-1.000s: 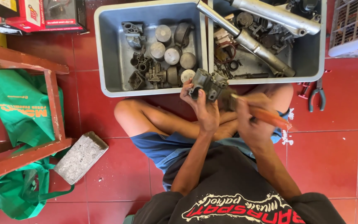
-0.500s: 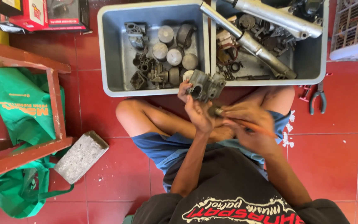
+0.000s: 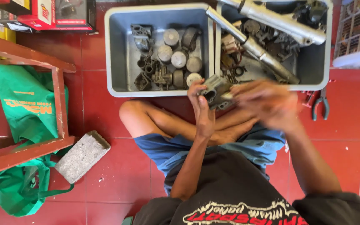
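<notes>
I sit cross-legged on a red tiled floor. My left hand (image 3: 203,114) grips a grey metal engine part (image 3: 217,91) and holds it up above my knees, just in front of the grey bins. My right hand (image 3: 267,103) is right beside the part on its right and is blurred by motion. I cannot make out whether it holds anything.
A grey bin (image 3: 114,50) holds pistons and small metal parts. The grey bin (image 3: 313,79) next to it holds long metal tubes (image 3: 271,18). Red-handled pliers (image 3: 319,106) lie on the floor at right. At left are a concrete block (image 3: 82,156), a green bag (image 3: 26,108) and a wooden frame (image 3: 59,102).
One second ago my right hand held an orange-handled tool against the part. That tool is no longer visible, and the right hand has lifted up beside the part.
</notes>
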